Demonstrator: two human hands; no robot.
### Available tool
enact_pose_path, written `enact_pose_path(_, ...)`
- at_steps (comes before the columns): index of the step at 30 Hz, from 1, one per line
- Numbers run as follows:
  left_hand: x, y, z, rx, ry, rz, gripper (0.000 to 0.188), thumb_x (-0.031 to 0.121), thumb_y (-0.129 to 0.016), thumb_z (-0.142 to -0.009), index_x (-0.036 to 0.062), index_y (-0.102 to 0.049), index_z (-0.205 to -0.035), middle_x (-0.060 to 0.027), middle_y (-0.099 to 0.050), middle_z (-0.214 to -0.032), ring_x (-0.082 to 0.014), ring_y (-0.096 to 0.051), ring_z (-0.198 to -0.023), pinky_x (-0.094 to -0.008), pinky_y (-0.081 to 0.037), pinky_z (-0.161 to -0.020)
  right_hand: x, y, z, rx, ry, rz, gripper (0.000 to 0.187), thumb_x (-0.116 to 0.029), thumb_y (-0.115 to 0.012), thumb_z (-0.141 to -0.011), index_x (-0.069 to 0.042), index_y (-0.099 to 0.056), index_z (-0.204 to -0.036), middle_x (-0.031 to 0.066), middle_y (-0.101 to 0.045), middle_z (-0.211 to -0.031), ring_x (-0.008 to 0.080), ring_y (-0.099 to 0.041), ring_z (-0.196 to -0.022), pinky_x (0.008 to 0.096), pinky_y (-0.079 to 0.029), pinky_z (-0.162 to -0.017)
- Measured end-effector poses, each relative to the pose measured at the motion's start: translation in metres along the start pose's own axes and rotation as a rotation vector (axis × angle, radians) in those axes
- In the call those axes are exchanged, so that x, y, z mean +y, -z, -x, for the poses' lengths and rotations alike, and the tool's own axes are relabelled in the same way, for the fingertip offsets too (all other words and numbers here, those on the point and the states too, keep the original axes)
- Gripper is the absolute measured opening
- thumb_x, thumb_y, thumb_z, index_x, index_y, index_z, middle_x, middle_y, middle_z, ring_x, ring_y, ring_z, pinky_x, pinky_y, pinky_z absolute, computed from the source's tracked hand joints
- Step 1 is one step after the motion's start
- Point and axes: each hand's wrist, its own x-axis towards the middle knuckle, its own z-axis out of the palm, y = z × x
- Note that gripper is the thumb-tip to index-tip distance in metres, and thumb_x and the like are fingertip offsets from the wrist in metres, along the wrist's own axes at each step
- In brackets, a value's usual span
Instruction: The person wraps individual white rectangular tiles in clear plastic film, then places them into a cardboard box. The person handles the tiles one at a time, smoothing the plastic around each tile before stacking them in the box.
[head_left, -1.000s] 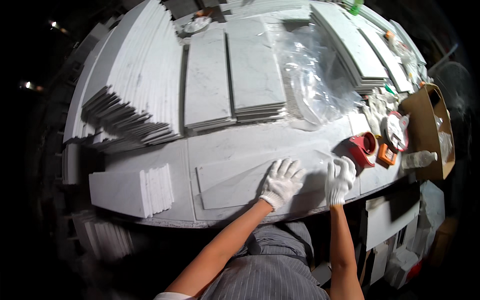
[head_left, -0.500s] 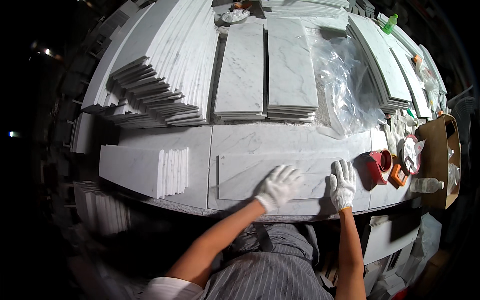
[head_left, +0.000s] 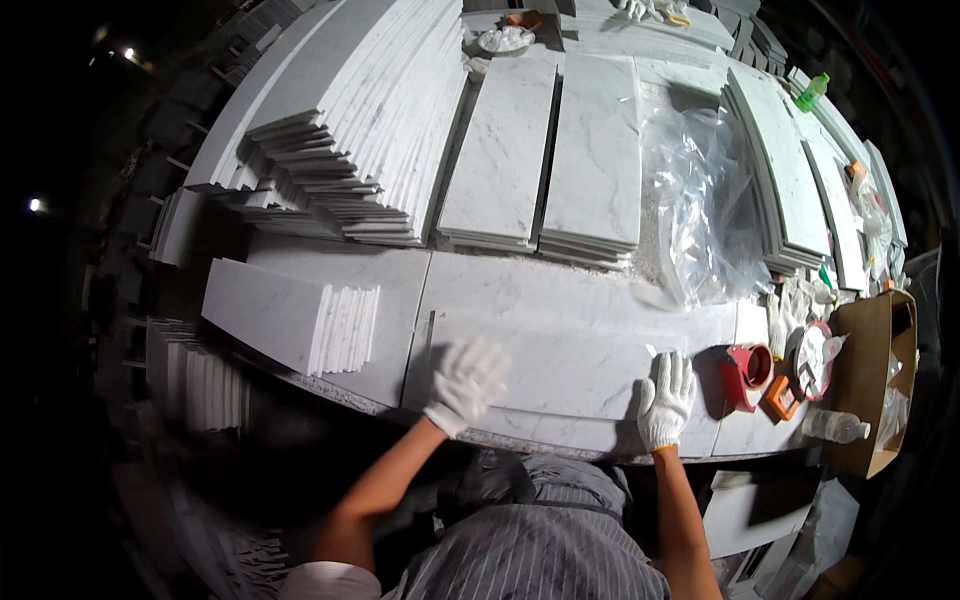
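At the counter's (head_left: 330, 385) near edge, a long white marble slab (head_left: 560, 370) lies flat, parallel to that edge. Both gloved hands rest on it, well apart: the left hand (head_left: 466, 382) loosely curled, the right hand (head_left: 666, 400) flat with fingers spread, neither clamped. A red tape dispenser (head_left: 742, 372) sits just beside the slab's right end.

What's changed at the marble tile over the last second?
The left hand has slid left along the marble tile, so the hands are spread wider. The right hand stays flat at the tile's right end. The red tape dispenser and the tile stacks have not moved.
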Motion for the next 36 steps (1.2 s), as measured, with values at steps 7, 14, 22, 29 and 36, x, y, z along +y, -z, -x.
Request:
enact_pose_path(7,0.001,0.000,-0.018,-0.043,0.165,0.002,0.056,0.039,-0.064,-0.083,0.0123,-0.061,-0.132,-0.0088,-0.052,-0.143,-0.0320,-0.043,-0.134,-0.0528,-0.027,-0.114,0.004,0.009,-0.004,-0.028,0.009,-0.043,0.057,-0.035,-0.053,-0.094,-0.002,-0.050,-0.141,0.0177,-0.046,-0.149,0.0393,-0.037,-0.141,0.0535,-0.024,-0.117)
enact_pose_path(14,-0.014,0.010,-0.010,-0.212,0.359,-0.116,0.064,0.036,-0.059,-0.089,0.0066,-0.047,-0.144,-0.0133,-0.041,-0.152,-0.0341,-0.030,-0.144,-0.0509,-0.019,-0.119,0.012,0.010,-0.006,-0.062,0.070,-0.120,0.059,-0.038,-0.053,-0.094,-0.001,-0.049,-0.140,0.0197,-0.044,-0.149,0.0400,-0.036,-0.141,0.0556,-0.023,-0.116)
enact_pose_path(22,-0.030,0.012,-0.021,-0.289,0.384,-0.109,0.061,0.038,-0.052,-0.093,0.0052,-0.047,-0.144,-0.0155,-0.041,-0.152,-0.0378,-0.031,-0.142,-0.0534,-0.020,-0.118,0.015,0.033,-0.012,-0.020,0.044,-0.190,0.060,-0.039,-0.062,-0.087,-0.003,-0.053,-0.134,0.0203,-0.049,-0.141,0.0397,-0.042,-0.134,0.0547,-0.029,-0.112)
enact_pose_path(29,-0.071,-0.008,-0.024,-0.228,0.318,-0.128,0.057,0.033,-0.054,-0.090,0.0036,-0.051,-0.138,-0.0162,-0.047,-0.146,-0.0379,-0.034,-0.139,-0.0542,-0.021,-0.117,0.028,0.033,-0.015,-0.022,0.074,-0.199,0.060,-0.041,-0.064,-0.085,-0.002,-0.055,-0.130,0.0170,-0.052,-0.137,0.0378,-0.043,-0.132,0.0533,-0.032,-0.110)
enact_pose_path(36,-0.085,-0.013,-0.067,0.054,0.276,-0.218,0.045,0.028,-0.069,-0.082,0.0079,-0.061,-0.122,-0.0093,-0.057,-0.127,-0.0318,-0.047,-0.125,-0.0506,-0.036,-0.107,0.024,0.034,-0.019,-0.037,0.065,-0.147,0.057,-0.041,-0.062,-0.087,-0.003,-0.055,-0.130,0.0145,-0.052,-0.136,0.0357,-0.044,-0.131,0.0515,-0.032,-0.109)
